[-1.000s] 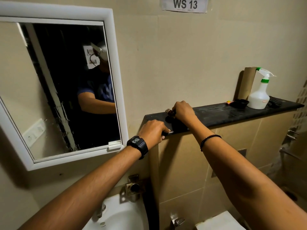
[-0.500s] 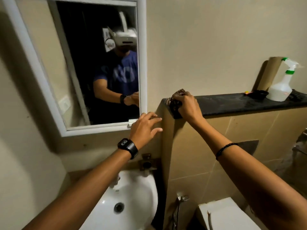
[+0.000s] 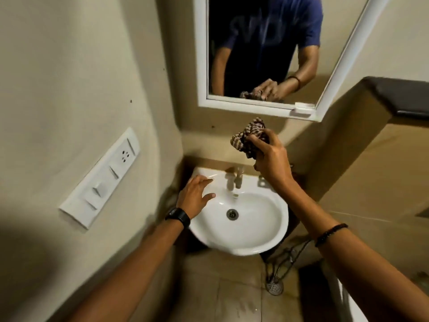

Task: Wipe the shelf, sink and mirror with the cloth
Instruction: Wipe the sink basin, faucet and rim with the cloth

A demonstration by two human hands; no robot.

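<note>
My right hand (image 3: 271,161) grips a bunched brown striped cloth (image 3: 249,138) in the air above the back of the white sink (image 3: 262,231), below the mirror. Fingers spread, my left hand (image 3: 196,196) rests on the sink's left rim and holds nothing. The white-framed mirror (image 3: 260,43) hangs on the wall above and reflects the cloth and hand. The dark shelf (image 3: 399,94) shows at the upper right, its left end only.
A tap (image 3: 236,180) stands at the back of the sink, over the drain (image 3: 232,214). A white switch and socket panel (image 3: 102,180) is on the left wall. Hoses and a floor drain (image 3: 275,287) lie under the sink.
My right hand has carried the cloth off the shelf's left end down to above the sink. My left hand dropped from the wall to the sink rim. The view tilted down.
</note>
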